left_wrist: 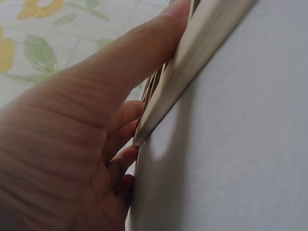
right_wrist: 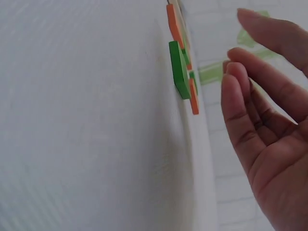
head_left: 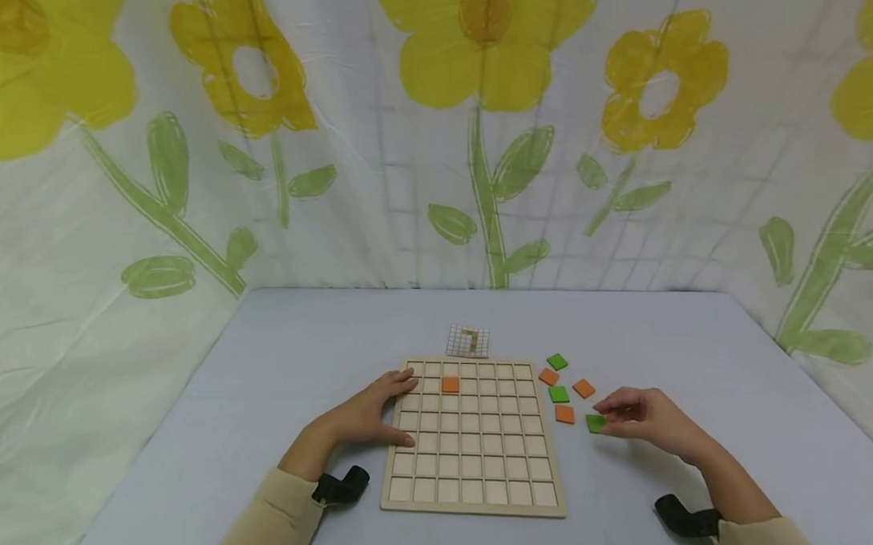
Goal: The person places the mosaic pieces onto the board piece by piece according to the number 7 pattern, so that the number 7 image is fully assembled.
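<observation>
A wooden grid board (head_left: 474, 512) lies on the table, with one orange square tile (head_left: 450, 384) in a cell of its upper left part. My left hand (head_left: 369, 409) rests on the board's left edge, thumb and fingers spread; in the left wrist view the thumb (left_wrist: 139, 48) lies over the rim. Right of the board, my right hand (head_left: 647, 419) hovers over a green square tile (head_left: 596, 423). The right wrist view shows a gap between its loosely bent fingers (right_wrist: 236, 96) and that green tile (right_wrist: 179, 70), which lies on the table.
Loose green tiles (head_left: 557, 361) and orange tiles (head_left: 583, 388) lie between the board and my right hand. A small pattern card (head_left: 468, 340) sits just behind the board. A flowered curtain (head_left: 361, 187) hangs beyond the table's far edge.
</observation>
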Motion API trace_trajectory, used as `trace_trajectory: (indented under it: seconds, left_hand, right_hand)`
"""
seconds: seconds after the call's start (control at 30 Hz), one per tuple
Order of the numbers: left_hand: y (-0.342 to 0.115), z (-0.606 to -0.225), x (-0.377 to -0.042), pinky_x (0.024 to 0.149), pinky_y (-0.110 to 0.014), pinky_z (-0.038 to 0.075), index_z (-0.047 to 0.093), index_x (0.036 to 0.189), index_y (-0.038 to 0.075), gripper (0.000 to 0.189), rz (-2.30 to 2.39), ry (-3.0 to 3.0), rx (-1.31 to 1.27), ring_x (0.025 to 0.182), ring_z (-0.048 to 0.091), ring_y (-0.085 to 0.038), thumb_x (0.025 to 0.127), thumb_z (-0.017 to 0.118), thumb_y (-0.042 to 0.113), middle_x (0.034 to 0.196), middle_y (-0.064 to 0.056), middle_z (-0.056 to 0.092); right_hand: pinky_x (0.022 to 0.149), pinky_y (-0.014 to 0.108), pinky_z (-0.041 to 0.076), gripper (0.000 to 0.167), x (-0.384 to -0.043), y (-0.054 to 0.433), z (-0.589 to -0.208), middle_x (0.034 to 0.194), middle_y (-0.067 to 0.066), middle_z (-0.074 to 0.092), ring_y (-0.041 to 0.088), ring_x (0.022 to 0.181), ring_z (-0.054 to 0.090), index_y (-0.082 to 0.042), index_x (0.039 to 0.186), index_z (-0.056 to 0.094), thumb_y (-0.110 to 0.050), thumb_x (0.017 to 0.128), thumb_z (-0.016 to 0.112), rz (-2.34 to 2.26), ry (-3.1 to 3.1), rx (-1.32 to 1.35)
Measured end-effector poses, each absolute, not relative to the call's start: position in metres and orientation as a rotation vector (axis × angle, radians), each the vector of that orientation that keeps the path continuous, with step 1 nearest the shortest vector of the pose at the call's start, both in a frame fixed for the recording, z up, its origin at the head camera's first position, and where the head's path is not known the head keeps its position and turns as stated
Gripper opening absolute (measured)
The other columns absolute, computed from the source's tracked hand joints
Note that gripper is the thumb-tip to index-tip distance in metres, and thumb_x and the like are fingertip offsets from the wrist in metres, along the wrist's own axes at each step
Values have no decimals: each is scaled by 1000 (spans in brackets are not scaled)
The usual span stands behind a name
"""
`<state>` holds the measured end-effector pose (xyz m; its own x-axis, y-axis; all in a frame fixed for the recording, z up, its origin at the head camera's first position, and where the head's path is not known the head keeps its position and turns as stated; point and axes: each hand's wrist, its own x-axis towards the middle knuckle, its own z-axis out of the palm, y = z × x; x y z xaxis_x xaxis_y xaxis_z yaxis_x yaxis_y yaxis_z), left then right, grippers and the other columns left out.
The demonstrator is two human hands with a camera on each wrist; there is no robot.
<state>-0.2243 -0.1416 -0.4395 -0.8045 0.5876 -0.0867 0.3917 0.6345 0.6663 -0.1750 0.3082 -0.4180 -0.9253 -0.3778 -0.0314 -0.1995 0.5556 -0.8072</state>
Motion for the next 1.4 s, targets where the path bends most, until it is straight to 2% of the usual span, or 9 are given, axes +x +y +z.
trace_trajectory:
  seconds: [0.33, 0.63, 1.13, 1.4]
  left_hand:
    - [-143, -440, -224, 112, -57, 19, 34, 145, 9, 94, 951, 2557, 794, 144, 11, -34, 70, 79, 43, 157, -5, 17]
    - [-143, -440, -225, 112, -57, 19, 34, 145, 12, 94, 946, 2565, 793, 144, 11, -32, 69, 80, 44, 157, -3, 18]
    - [-142, -440, -225, 112, -57, 19, 34, 145, 11, 94, 947, 2564, 798, 144, 10, -34, 70, 79, 44, 156, -5, 18]
    - [-142, -441, -225, 112, -57, 19, 34, 145, 10, 94, 956, 2557, 805, 144, 11, -33, 69, 79, 43, 157, -5, 17]
  right_hand:
    - [68, 20, 52, 40, -175, 313, -430, 101, 15, 65, 1, 79, 58, 4, 109, 64, -20, 79, 74, -1316, 2603, -367]
    - [69, 18, 51, 40, -175, 310, -434, 101, 14, 66, 0, 78, 56, 3, 109, 64, -20, 78, 75, -1302, 2646, -364]
    - [67, 17, 50, 32, -180, 310, -440, 98, 9, 63, -1, 76, 53, -1, 101, 68, -16, 75, 77, -1209, 2736, -424]
    - [65, 18, 49, 27, -179, 306, -439, 93, 6, 61, 0, 74, 51, -3, 98, 68, -14, 75, 77, -1152, 2760, -366]
